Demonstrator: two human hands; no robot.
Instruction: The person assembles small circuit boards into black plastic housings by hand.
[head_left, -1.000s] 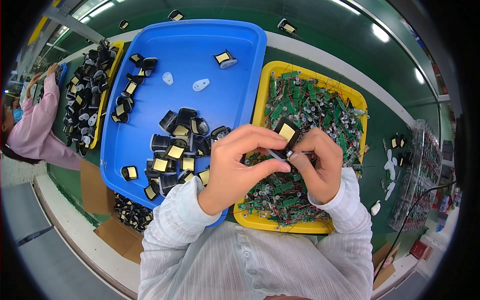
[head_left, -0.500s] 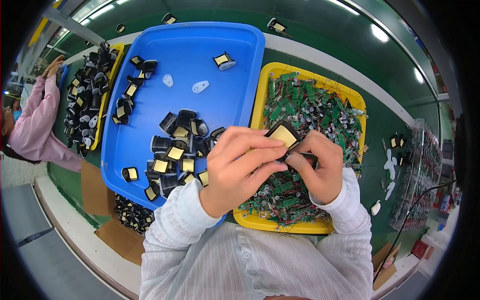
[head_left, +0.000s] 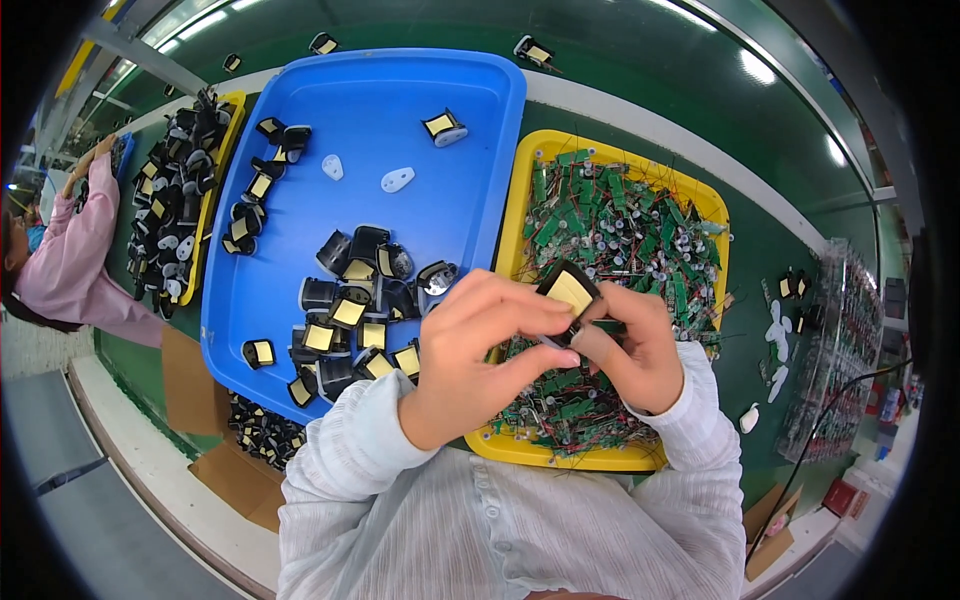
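Between my two hands is a small black plastic housing with a pale yellow pad (head_left: 571, 291), tilted above a yellow tray (head_left: 480, 440). My left hand (head_left: 480, 350) pinches it from the left, thumb below and fingers along the pad's side. My right hand (head_left: 635, 345) grips its right end with bent fingers and thumb. The fingers hide its underside. The tray beneath holds a heap of green circuit boards (head_left: 570, 215) with thin wires and small round parts. To the left, a blue tray (head_left: 400, 90) carries more black housings (head_left: 348, 312) and two loose pale grey covers (head_left: 397, 180).
A second yellow tray (head_left: 222, 165) heaped with black housings stands far left, beside a person in a pink sleeve (head_left: 85, 235). Below it is an open cardboard box (head_left: 195, 385) of small parts. Clear stacked trays (head_left: 835, 350) and white pieces (head_left: 777, 330) are at right. Housings lie on the green belt (head_left: 430, 25).
My hands have shifted slightly, and the housing between them is turned more steeply. My left fingers have moved along it. Housings on the far green belt have drifted left.
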